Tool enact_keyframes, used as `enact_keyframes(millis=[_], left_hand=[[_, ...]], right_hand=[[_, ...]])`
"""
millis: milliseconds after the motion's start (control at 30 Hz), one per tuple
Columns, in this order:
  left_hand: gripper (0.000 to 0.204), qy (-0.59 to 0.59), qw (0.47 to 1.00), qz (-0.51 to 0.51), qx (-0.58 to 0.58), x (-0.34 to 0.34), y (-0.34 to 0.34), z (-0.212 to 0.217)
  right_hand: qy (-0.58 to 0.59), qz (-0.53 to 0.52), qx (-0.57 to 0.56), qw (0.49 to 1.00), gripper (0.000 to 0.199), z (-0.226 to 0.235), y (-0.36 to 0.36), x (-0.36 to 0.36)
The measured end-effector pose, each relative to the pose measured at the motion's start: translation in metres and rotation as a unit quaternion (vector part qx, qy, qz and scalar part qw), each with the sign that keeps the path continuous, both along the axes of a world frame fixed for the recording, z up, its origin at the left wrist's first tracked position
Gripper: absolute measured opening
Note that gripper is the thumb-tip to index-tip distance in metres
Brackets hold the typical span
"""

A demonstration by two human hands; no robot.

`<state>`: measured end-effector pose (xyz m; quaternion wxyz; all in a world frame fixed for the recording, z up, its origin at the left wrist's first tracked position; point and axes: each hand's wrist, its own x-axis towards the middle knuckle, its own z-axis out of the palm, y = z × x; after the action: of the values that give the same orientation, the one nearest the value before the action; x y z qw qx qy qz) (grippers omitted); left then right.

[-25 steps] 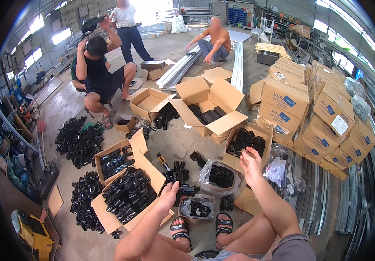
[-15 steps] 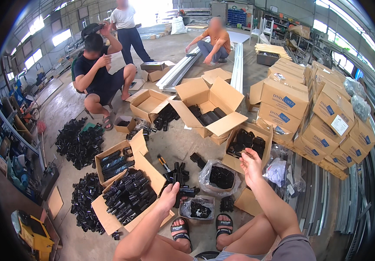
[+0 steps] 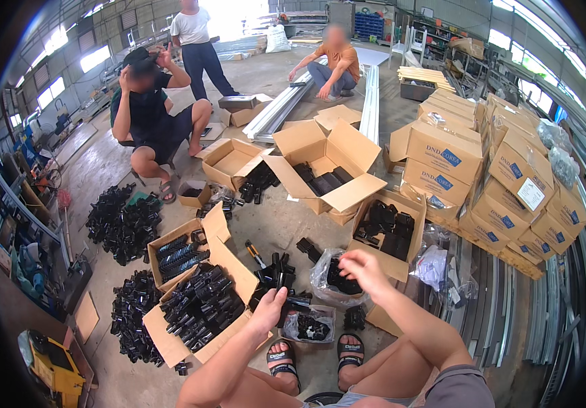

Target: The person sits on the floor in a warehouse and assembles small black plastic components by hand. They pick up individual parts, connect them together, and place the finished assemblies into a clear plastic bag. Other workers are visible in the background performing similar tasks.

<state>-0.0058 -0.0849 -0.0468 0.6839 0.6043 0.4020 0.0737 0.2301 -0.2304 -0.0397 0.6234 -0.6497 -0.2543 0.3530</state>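
The left hand (image 3: 270, 307) is closed around a black plastic fitting (image 3: 291, 301), which sits just above the person's sandalled feet and beside the nearest open box (image 3: 201, 309). The right hand (image 3: 364, 265) hovers with its fingers loosely spread, holding nothing, over a clear bag of black parts (image 3: 337, 275) to the right of that box.

Judging by how things lie, the work is partly done: the nearest open box is packed full of black fittings, and a second box (image 3: 179, 251) just behind it holds a row of them. Much appears left: loose heaps of fittings (image 3: 122, 221) lie on the floor to the left of the box, and a small bag of pieces (image 3: 310, 326) rests by the feet.

Further from the box stand more open cartons (image 3: 327, 166) and a stack of sealed cartons (image 3: 504, 183) at the right. A crouching person (image 3: 153, 119) sits beyond the heaps. Scattered parts crowd the floor around the box.
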Motion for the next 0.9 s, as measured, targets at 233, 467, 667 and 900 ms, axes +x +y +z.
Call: enact_keyframes(millis=[233, 467, 667, 900], left_hand=[[0.037, -0.024, 0.997, -0.056, 0.038, 0.005, -0.021, 0.007], [0.036, -0.048, 0.994, -0.072, 0.06, 0.004, -0.019, -0.005], [0.034, -0.032, 0.995, -0.075, 0.052, 0.003, -0.02, 0.006], [0.038, -0.07, 0.997, -0.045, 0.006, 0.006, -0.02, 0.007]], right_hand=[[-0.116, 0.214, -0.063, 0.968, 0.031, -0.027, 0.015, -0.053], [-0.178, 0.176, -0.091, 0.964, 0.034, -0.017, 0.016, -0.069], [-0.175, 0.173, -0.084, 0.966, 0.034, -0.022, 0.017, -0.069], [-0.158, 0.157, -0.085, 0.971, 0.032, -0.019, 0.017, -0.071]])
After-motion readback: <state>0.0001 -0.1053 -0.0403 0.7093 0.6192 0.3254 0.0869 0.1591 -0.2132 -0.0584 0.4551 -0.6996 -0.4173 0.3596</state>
